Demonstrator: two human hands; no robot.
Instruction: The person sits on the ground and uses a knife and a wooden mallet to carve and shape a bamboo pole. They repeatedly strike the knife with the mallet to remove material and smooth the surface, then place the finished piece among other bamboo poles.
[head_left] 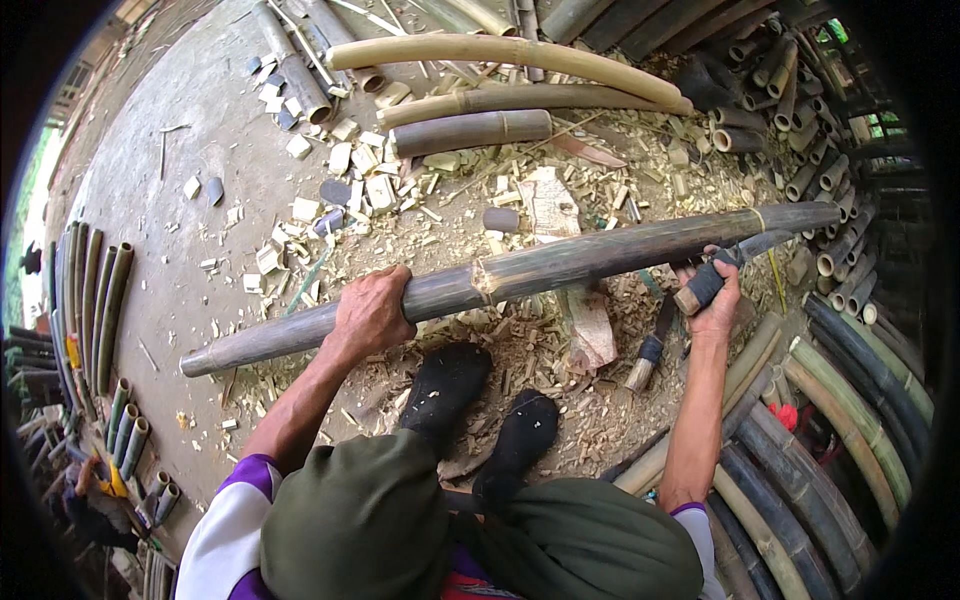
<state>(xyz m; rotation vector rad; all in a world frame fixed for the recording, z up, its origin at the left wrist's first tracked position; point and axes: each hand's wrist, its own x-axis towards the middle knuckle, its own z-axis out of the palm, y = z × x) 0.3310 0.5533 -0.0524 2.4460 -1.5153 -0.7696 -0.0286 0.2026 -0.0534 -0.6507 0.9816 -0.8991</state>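
A long dark bamboo pole (590,258) lies slantwise across in front of me, its right end farther away. My left hand (374,312) is wrapped over the pole left of its pale node ring. In my right hand (718,305) is a machete (765,243), gripped by its dark-wrapped handle, with the blade pointing right just under the pole. Some fingers of that hand also reach toward the pole's underside; whether they bear its weight I cannot tell. Below the pole, a second knife (650,350) with a wrapped handle rests on the ground near a pale chopped wood block (590,335).
Chips and shavings (360,185) litter the ground. Cut bamboo lengths (510,60) lie at the back, with more stacked to the right (800,470) and standing at the left (95,300). My dark-covered feet (445,390) are beneath the pole. Another person (95,505) is at the lower left.
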